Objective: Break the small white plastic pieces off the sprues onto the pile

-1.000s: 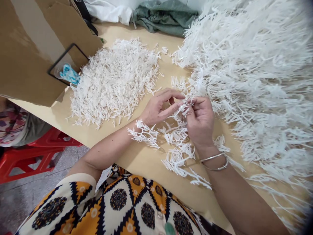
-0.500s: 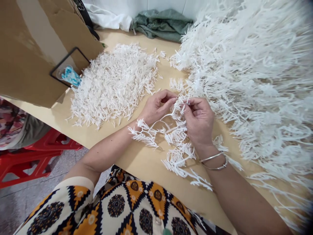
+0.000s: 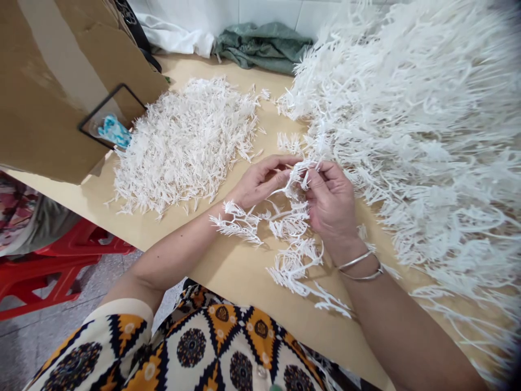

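A white plastic branch with needle-like tufts point(image 3: 291, 222) runs from between my two hands down toward the table's front edge. My left hand point(image 3: 264, 179) pinches its upper part, thumb and fingers closed. Close beside it, my right hand point(image 3: 331, 201), with a silver bangle at the wrist, has its thumb and fingertips closed on the same branch at a tuft. The exact spot under the fingertips is hidden. Left of my hands lies a heap of small white sprigs point(image 3: 187, 141). To the right rises a big pile of long white branches point(image 3: 419, 125).
A cardboard box point(image 3: 52, 92) stands at the back left, with a black wire frame and a blue-and-white item by it. Green cloth point(image 3: 260, 46) and white cloth point(image 3: 175, 35) lie along the tiled wall. Red stools point(image 3: 52, 266) and part of another person are at the left.
The left fingers have straightened a little over the branch, and the right fingers have shifted slightly on the tuft. The whole view has moved a bit. Both hands keep hold of the branch.
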`<act>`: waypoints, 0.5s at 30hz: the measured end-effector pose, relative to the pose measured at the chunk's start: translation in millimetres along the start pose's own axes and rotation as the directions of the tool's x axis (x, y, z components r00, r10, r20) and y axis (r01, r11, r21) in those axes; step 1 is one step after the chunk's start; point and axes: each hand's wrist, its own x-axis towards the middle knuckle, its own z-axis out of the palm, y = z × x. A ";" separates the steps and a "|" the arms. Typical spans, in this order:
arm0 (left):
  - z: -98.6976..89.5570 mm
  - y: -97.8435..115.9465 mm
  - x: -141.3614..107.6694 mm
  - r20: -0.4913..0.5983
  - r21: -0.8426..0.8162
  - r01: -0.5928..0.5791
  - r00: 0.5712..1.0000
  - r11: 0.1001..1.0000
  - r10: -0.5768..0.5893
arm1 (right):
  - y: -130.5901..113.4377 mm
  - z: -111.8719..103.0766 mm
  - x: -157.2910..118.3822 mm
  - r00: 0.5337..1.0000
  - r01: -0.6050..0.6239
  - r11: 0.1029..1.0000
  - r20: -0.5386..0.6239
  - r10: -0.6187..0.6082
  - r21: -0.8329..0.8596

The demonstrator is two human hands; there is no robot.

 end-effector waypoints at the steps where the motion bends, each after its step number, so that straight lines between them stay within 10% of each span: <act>1: 0.8 -2.1 0.2 0.012 -0.026 0.005 1.000 1.000 -0.004 | -0.2 -0.2 0.3 1.000 -0.014 1.000 0.004 0.014 0.000; 15: 2.8 4.1 -1.2 -0.240 0.126 -0.032 0.969 0.992 0.062 | -3.6 -3.2 -2.0 0.963 0.263 0.931 0.014 -0.268 -0.252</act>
